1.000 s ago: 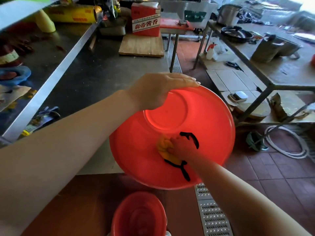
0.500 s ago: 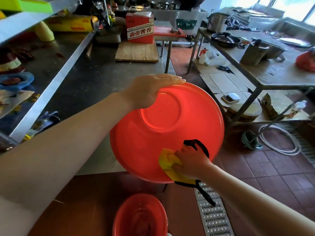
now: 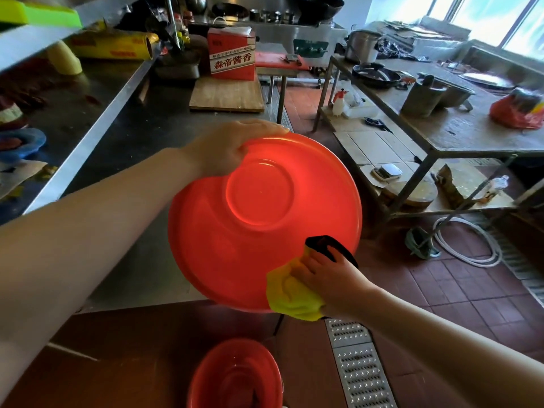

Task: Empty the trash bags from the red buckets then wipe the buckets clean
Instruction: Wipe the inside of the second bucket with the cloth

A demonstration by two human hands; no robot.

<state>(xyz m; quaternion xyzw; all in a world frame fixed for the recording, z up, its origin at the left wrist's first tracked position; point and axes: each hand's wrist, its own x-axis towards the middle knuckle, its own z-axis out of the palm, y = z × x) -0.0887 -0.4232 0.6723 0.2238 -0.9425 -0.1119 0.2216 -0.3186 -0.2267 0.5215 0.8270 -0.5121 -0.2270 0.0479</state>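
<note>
At the bottom edge a second red bucket (image 3: 235, 375) stands upright on the tiled floor (image 3: 459, 293), beside a perforated metal drain grate (image 3: 357, 363). Above it, a red bucket (image 3: 265, 216) is held in the air with its round underside turned to the camera. The right hand (image 3: 332, 282) presses a yellow cloth (image 3: 290, 293) with a black edge against the bucket's lower right wall, fingers (image 3: 318, 260) spread fairly flat over the cloth. The left hand (image 3: 229, 148) holds the bucket's upper left rim; its fingers curve over the edge, their tips hidden behind it. Behind the bucket runs a steel bench (image 3: 117, 136) carrying a wooden board (image 3: 226, 94) and a red and white carton (image 3: 231, 54). To the right stands a second bench (image 3: 477, 128) with pots and a red plastic bag (image 3: 516, 113).
</note>
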